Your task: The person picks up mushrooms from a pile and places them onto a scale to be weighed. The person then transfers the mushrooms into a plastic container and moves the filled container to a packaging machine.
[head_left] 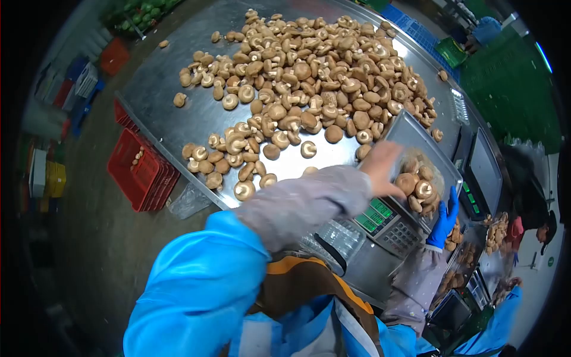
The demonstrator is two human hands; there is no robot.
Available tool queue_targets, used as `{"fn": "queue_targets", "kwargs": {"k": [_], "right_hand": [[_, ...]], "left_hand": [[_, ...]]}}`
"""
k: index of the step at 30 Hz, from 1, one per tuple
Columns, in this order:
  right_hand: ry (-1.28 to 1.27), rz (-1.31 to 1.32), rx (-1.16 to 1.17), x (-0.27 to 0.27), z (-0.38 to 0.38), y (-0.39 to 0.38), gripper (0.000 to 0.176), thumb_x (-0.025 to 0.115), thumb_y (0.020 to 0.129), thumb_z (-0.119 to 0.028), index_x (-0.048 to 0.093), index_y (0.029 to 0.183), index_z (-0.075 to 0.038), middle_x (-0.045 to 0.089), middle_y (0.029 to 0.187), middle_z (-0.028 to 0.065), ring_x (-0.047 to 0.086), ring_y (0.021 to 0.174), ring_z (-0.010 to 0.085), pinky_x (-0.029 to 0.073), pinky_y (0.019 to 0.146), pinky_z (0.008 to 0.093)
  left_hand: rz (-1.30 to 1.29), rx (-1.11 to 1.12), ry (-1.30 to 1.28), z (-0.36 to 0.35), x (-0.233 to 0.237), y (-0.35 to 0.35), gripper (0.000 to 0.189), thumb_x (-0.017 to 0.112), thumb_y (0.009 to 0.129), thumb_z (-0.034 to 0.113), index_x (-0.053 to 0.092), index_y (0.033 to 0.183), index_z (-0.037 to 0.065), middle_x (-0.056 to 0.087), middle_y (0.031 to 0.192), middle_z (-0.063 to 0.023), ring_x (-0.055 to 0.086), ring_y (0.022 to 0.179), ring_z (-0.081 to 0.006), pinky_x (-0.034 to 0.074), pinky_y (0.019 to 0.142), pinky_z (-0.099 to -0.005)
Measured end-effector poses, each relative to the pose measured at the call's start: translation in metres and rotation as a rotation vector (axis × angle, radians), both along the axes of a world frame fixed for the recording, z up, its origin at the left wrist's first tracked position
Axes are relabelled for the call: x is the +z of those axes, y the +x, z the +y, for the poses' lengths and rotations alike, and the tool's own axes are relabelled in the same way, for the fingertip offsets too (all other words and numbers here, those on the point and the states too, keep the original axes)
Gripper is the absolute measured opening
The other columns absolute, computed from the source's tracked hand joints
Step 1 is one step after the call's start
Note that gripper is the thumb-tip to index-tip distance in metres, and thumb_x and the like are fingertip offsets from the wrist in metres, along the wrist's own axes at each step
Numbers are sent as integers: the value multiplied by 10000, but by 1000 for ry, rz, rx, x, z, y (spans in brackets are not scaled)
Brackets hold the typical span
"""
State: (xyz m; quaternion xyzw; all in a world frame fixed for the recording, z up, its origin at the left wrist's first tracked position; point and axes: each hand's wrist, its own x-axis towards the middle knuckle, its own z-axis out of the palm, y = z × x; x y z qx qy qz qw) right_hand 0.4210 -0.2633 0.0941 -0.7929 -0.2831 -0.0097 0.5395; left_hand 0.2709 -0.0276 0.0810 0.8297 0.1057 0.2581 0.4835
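My bare left hand (pixel 383 169) reaches over the near edge of a steel scale pan (pixel 410 128), thumb and fingers apart and slightly blurred. Just beyond its fingers, a clear plastic pack of shiitake mushrooms (pixel 423 189) lies on the pan. My right hand (pixel 443 221), in a blue glove, is at the pack's other side, fingers stretched upward and nothing in its grasp. Below the pan, the scale's green-lit display (pixel 375 215) and keypad (pixel 399 238) show. A large heap of loose shiitake mushrooms (pixel 315 65) spreads over the steel table (pixel 157 80).
Stacked red crates (pixel 140 169) stand on the floor beyond the table's left edge. Clear plastic trays (pixel 339 241) are stacked beside the scale. A second scale (pixel 485 172) sits to the right, with more mushrooms (pixel 496 232) and another person's blue sleeve (pixel 499 318) beyond.
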Motion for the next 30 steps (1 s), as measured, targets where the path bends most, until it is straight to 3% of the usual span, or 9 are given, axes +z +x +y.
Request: {"fn": "queue_targets", "kwargs": {"k": [2,5,6,9,20,23,27,29,30], "right_hand": [[63,35,-53,9,-7,-19,475,555,878,-63,464,1343,-23,486,1355,89,466,1211,198,380,992,326],[173,98,-246,31,-1,-74,388,550,877,-34,548,1265,-21,565,1253,82,535,1097,168,420,936,298],[218,118,-307,30,3,-90,359,553,876,-25,572,1234,-15,587,1216,90,543,1087,167,427,930,295],[278,210,-300,26,30,-138,316,520,858,23,611,1159,3,619,1139,101,569,1040,169,457,893,281],[-87,484,298,-25,63,-253,323,525,837,33,649,1119,-65,638,970,53,581,798,117,467,734,246],[-3,465,251,-22,60,-251,328,495,832,50,638,1119,-18,650,1042,94,590,910,123,473,807,260],[-23,503,223,-13,58,-251,463,568,816,19,538,1275,-32,591,1195,112,574,1068,187,462,885,294],[25,334,226,11,72,-247,557,627,794,-17,479,1330,-44,549,1254,116,546,1112,214,440,924,321],[48,244,228,19,78,-242,610,657,783,-35,450,1357,-50,528,1284,119,532,1134,227,430,943,334]], "left_hand": [[-43,199,-1,49,-14,-46,539,812,622,208,608,1093,42,536,1173,-182,469,1136,-357,369,980,-441],[191,384,467,126,-24,-117,179,667,639,46,612,808,62,595,781,-142,562,852,-356,439,789,-435],[544,349,605,139,-28,-131,164,656,660,72,612,816,51,588,835,-152,548,847,-348,438,765,-441],[389,312,837,158,-62,-151,254,668,657,42,596,901,42,531,967,-147,512,941,-342,438,786,-426],[513,253,771,144,-85,-151,432,678,659,22,533,1063,62,553,905,-147,522,906,-362,440,810,-422],[461,210,554,146,-71,-151,411,660,672,8,542,1061,66,565,943,-145,557,867,-361,464,774,-420],[413,-23,-766,136,-81,-153,313,605,821,50,517,1119,91,625,1003,-109,628,865,-242,505,654,-347],[447,-120,-1320,80,-6,-147,348,611,849,70,464,1165,80,635,971,-93,620,952,-189,527,667,-294],[485,-214,-1280,60,-3,-143,388,612,854,65,446,1205,63,624,1028,-108,624,974,-205,538,743,-302]]}}
